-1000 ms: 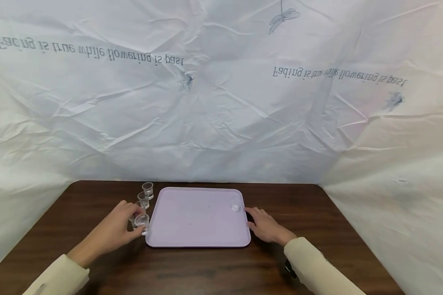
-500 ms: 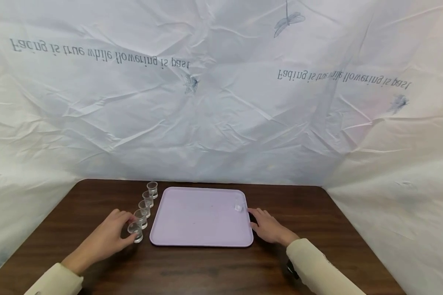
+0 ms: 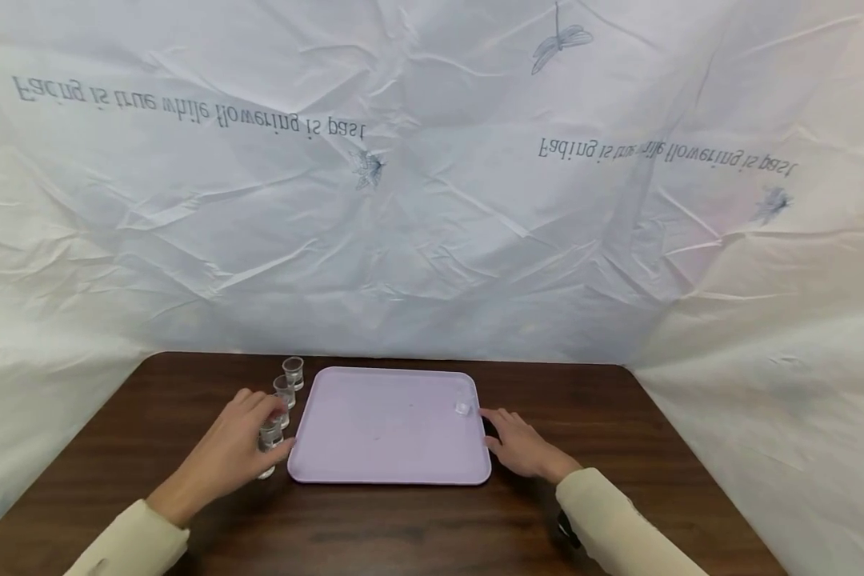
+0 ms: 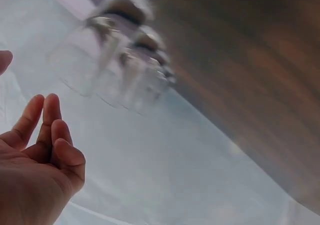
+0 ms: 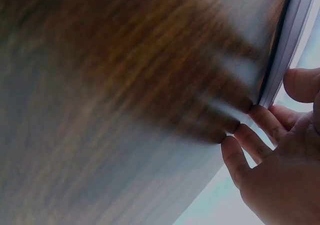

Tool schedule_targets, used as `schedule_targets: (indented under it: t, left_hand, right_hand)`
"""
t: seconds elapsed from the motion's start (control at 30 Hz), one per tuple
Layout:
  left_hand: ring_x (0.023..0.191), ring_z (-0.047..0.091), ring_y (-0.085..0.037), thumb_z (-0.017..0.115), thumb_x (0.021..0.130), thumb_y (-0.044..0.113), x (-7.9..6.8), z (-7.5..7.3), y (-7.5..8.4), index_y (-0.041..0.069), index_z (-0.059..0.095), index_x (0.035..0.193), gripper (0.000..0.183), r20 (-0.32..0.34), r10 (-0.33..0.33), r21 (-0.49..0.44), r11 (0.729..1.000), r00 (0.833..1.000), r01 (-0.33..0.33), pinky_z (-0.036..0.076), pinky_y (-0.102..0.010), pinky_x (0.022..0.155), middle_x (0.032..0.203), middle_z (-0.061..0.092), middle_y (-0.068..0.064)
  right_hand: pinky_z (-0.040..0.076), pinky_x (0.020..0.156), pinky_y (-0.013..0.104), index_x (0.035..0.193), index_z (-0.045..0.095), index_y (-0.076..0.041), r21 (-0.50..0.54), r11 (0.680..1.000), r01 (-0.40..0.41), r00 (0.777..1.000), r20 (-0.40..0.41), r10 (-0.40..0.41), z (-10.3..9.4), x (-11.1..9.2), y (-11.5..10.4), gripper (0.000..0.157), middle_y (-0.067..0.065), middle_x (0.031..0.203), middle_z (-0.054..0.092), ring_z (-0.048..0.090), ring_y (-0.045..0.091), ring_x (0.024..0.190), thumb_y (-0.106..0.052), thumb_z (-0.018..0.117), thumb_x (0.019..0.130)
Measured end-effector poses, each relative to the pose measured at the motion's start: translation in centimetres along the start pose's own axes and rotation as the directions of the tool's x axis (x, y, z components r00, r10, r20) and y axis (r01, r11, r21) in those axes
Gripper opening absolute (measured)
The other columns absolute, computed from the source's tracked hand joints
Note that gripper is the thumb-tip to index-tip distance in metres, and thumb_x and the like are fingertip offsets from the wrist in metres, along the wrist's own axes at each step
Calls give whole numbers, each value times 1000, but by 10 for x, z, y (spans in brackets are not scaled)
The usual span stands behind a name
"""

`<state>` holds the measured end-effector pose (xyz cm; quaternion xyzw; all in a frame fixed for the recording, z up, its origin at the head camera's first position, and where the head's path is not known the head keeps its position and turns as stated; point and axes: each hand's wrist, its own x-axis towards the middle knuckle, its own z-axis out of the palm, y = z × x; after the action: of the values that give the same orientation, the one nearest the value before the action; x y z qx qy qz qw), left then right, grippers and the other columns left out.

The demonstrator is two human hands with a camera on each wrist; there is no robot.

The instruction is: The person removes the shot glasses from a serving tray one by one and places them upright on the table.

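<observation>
Several small clear shot glasses (image 3: 294, 374) stand in a row left of a pale lilac tray (image 3: 385, 424). Over the near end of that row is my left hand (image 3: 223, 452), fingers and thumb apart, partly hiding the glasses behind it. Its thumb tip overlaps the tray's left edge in the head view. The left wrist view shows nothing in this hand (image 4: 37, 170), with the blurred glasses (image 4: 125, 60) apart from its fingertips. At the tray's right rim (image 5: 287, 45) lie the relaxed fingers of my right hand (image 3: 522, 446). Another clear glass (image 3: 464, 407) is on the tray, near its right side.
Everything stands on a dark brown wooden table (image 3: 403, 528) with rounded far corners. A wrinkled white printed sheet (image 3: 439, 264) hangs right behind the far edge and continues along both sides.
My left hand moved a glass from beside the tray's left edge to the row's near end, then let go and shifted right toward the tray. The right hand stayed at the tray's rim.
</observation>
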<state>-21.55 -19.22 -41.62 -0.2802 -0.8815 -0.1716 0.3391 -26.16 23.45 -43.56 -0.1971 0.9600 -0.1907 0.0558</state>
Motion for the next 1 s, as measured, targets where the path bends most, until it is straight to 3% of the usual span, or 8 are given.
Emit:
schedule_targets:
  t: [0.13, 0.3, 0.5, 0.67, 1.0]
  left_hand:
    - [79, 45, -15, 81, 65, 21, 19, 13, 11, 6, 62, 91, 36, 25, 22, -40, 999, 999, -21, 41, -34, 68, 83, 57, 1]
    - [85, 50, -17, 80, 71, 19, 40, 33, 23, 6, 64, 95, 32, 84, -7, -97, 995, 996, 15, 44, -37, 72, 89, 60, -2]
    - [91, 55, -21, 79, 73, 15, 58, 58, 31, 5, 65, 97, 30, 85, 20, -154, 988, 996, -7, 45, -40, 79, 91, 64, -5]
    - [97, 55, -25, 78, 75, 18, 71, 70, 41, 5, 65, 100, 31, 113, 34, -173, 985, 993, -14, 41, -43, 88, 96, 64, -4]
    - [90, 51, -19, 76, 78, 21, 99, 95, 68, 6, 64, 103, 32, 188, 29, -233, 972, 982, 16, 44, -37, 80, 95, 62, -2]
  right_hand:
    - [27, 101, 58, 142, 38, -3, 2, 1000, 11, 1000, -5, -11, 0, 0, -1, 47, 19, 140, 41, 32, 39, 131, -16, 51, 98]
    - [29, 100, 58, 142, 38, -4, -13, 1000, 8, 1000, -13, -8, 0, 1, 0, 47, 18, 139, 41, 33, 38, 130, -16, 50, 98]
    - [30, 99, 58, 142, 39, -4, -17, 1000, 1, 1000, -13, -1, 1, 1, 3, 47, 17, 138, 43, 35, 37, 129, -17, 51, 98]
    - [29, 99, 59, 142, 38, -5, -16, 1000, -1, 1000, -12, 1, 0, -1, 4, 47, 17, 139, 41, 33, 38, 131, -17, 50, 99]
    - [27, 99, 60, 142, 37, -4, -7, 1000, 25, 1000, -9, -26, 0, -3, 5, 47, 18, 139, 41, 31, 39, 131, -17, 49, 99]
